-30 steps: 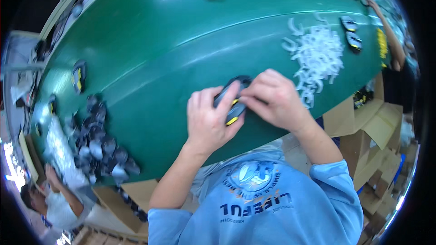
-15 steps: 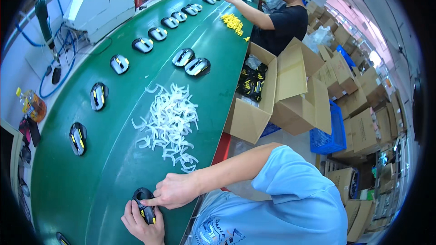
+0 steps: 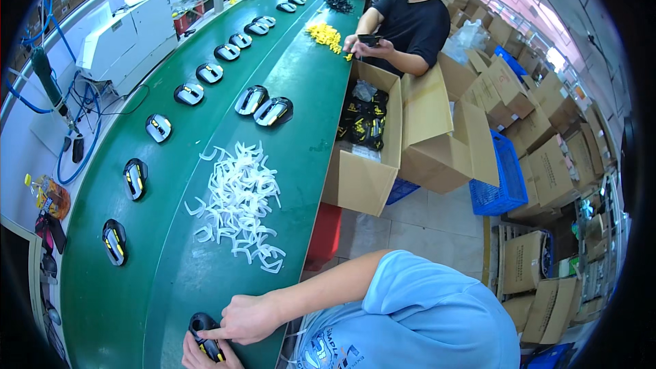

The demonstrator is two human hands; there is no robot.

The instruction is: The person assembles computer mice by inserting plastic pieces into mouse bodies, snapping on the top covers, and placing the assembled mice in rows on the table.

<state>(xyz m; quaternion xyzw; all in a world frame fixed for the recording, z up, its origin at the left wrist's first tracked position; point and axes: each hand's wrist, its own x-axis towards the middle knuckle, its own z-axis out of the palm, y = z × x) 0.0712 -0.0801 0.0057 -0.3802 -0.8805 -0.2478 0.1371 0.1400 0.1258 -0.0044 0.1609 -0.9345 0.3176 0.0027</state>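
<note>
A black-and-yellow mouse-shaped casing (image 3: 199,325) rests low on the green belt, near its right edge. My left hand (image 3: 199,358) wraps round its lower end, partly cut off by the picture's lower border. From the right, my right hand (image 3: 247,318) reaches over with its index finger stretched onto the casing's top. The other right fingers are curled in, and whatever they may hold is hidden. Beyond my hands lies a heap of white curved plastic strips (image 3: 239,198). Two grey-and-black casings (image 3: 273,111) sit side by side past that heap.
Similar casings (image 3: 114,242) form a long row on the green belt (image 3: 102,307). Further up are yellow pieces (image 3: 324,35) and black pieces (image 3: 339,3). A co-worker (image 3: 410,20) holds a dark item beside an open carton (image 3: 362,181). A blue crate (image 3: 502,178) stands on the floor.
My hands and the casing sit lower in the picture as the view shifts. The co-worker's arm has come back from the belt, and both their hands now meet at a dark item.
</note>
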